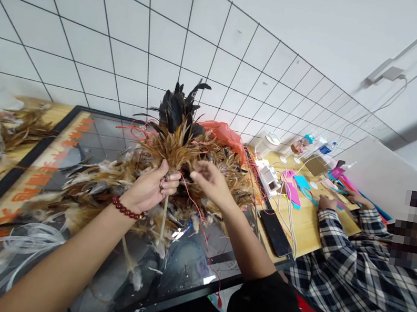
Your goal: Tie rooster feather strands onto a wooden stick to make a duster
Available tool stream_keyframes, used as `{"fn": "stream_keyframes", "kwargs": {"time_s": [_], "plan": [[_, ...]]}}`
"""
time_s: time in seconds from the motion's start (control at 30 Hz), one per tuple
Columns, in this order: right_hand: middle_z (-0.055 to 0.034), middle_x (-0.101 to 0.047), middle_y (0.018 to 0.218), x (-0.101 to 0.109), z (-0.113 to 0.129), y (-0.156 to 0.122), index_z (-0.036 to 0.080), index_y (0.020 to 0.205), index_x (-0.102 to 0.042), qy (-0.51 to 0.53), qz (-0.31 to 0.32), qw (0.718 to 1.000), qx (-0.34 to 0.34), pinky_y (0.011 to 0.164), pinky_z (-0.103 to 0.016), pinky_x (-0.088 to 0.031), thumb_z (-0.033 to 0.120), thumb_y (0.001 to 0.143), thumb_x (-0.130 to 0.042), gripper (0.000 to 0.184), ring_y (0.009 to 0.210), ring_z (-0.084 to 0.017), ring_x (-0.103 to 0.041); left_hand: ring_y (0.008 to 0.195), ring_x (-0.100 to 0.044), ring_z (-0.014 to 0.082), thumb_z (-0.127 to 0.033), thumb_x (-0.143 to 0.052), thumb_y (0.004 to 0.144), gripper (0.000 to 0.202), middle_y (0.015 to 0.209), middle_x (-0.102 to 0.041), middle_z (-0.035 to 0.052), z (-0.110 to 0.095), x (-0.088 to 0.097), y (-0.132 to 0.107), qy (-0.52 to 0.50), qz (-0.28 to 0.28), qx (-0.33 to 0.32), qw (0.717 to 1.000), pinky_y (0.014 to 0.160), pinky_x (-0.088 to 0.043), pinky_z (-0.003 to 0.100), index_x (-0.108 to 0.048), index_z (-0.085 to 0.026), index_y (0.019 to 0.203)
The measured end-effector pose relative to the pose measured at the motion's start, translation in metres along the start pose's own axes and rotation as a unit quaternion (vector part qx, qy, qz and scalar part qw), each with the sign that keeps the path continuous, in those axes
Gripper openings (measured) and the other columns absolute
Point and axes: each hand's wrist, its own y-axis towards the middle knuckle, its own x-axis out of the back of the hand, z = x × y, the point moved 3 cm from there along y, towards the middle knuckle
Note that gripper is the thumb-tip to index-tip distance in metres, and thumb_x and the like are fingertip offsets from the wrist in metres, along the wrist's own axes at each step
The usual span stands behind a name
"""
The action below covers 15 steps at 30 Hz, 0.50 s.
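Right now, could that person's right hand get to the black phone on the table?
Probably yes. The black phone lies to the right of the right forearm, and nothing seems to cover it. The right hand would just have to swing away from the feather bundle.

A hand could pass over the top of the feather bunch, before the wire grid behind it. Loose feathers crowd both its sides. A red string hangs to its right, and the left hand blocks its lower part.
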Motion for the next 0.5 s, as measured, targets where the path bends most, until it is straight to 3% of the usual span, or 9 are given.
{"fn": "stream_keyframes", "kwargs": {"time_s": [0.07,0.1,0.17,0.23,0.33,0.43,0.5], "plan": [[0.0024,-0.058,0.075,-0.016,-0.016,-0.011,0.018,0.105,-0.057,0.130,0.112,0.978,-0.122,0.060,-0.023,-0.045,0.050,0.076,-0.074,0.047,0.062,-0.009,-0.053,0.048,-0.037,0.0034,-0.040,-0.070,0.084,0.036,0.067,-0.044,-0.0025,0.001,0.002,0.001,0.010,-0.007,-0.005,1.000,0.042,-0.033,0.013,-0.048,-0.014,0.072],[0.0062,-0.052,0.066,-0.022,-0.020,-0.016,0.017,0.103,-0.058,0.176,0.142,0.961,-0.162,0.050,-0.019,-0.037,0.053,0.076,-0.074,0.048,0.051,-0.006,-0.045,0.049,-0.037,0.0034,-0.040,-0.071,0.083,0.037,0.067,-0.044,-0.0024,0.001,0.002,0.001,0.015,-0.009,-0.006,1.000,0.042,-0.033,0.013,-0.048,-0.014,0.071],[0.0112,-0.036,0.054,-0.025,-0.022,-0.021,0.016,0.098,-0.060,0.223,0.130,0.947,-0.191,0.041,-0.017,-0.018,0.058,0.077,-0.071,0.048,0.041,-0.003,-0.025,0.051,-0.038,0.0036,-0.037,-0.076,0.080,0.037,0.069,-0.046,-0.0017,0.000,0.002,0.001,0.023,-0.005,-0.004,1.000,0.044,-0.035,0.014,-0.049,-0.013,0.071],[0.0124,-0.028,0.050,-0.019,-0.020,-0.019,0.015,0.091,-0.062,0.224,0.082,0.955,-0.176,0.040,-0.019,-0.010,0.060,0.076,-0.070,0.048,0.040,-0.003,-0.016,0.054,-0.042,0.0041,-0.028,-0.082,0.075,0.035,0.072,-0.048,-0.0004,0.000,0.001,0.000,0.035,0.008,0.002,0.999,0.046,-0.037,0.015,-0.051,-0.012,0.071],[0.0112,-0.029,0.047,-0.010,-0.015,-0.014,0.014,0.084,-0.063,0.169,0.050,0.974,-0.142,0.042,-0.021,-0.014,0.060,0.078,-0.067,0.046,0.041,-0.005,-0.020,0.055,-0.042,0.0039,-0.019,-0.083,0.071,0.032,0.074,-0.050,0.0006,0.003,0.001,0.000,0.068,0.000,-0.005,0.998,0.047,-0.035,0.015,-0.053,-0.011,0.072],[0.0060,-0.044,0.053,-0.005,-0.001,-0.014,0.014,0.081,-0.065,0.037,0.051,0.996,-0.058,0.050,-0.021,-0.027,0.051,0.087,-0.060,0.037,0.049,-0.007,-0.035,0.049,-0.036,0.0029,-0.019,-0.081,0.072,0.031,0.067,-0.046,-0.0033,0.011,0.008,0.004,0.147,-0.063,-0.036,0.986,0.043,-0.026,0.014,-0.051,-0.013,0.075],[0.0018,-0.055,0.063,-0.007,0.015,-0.019,0.014,0.080,-0.066,-0.098,0.081,0.992,0.019,0.059,-0.022,-0.033,0.038,0.092,-0.054,0.029,0.058,-0.009,-0.045,0.049,-0.036,0.0044,-0.019,-0.079,0.073,0.030,0.065,-0.044,-0.0055,0.015,0.013,0.006,0.206,-0.104,-0.049,0.972,0.044,-0.026,0.016,-0.050,-0.015,0.079]]}}
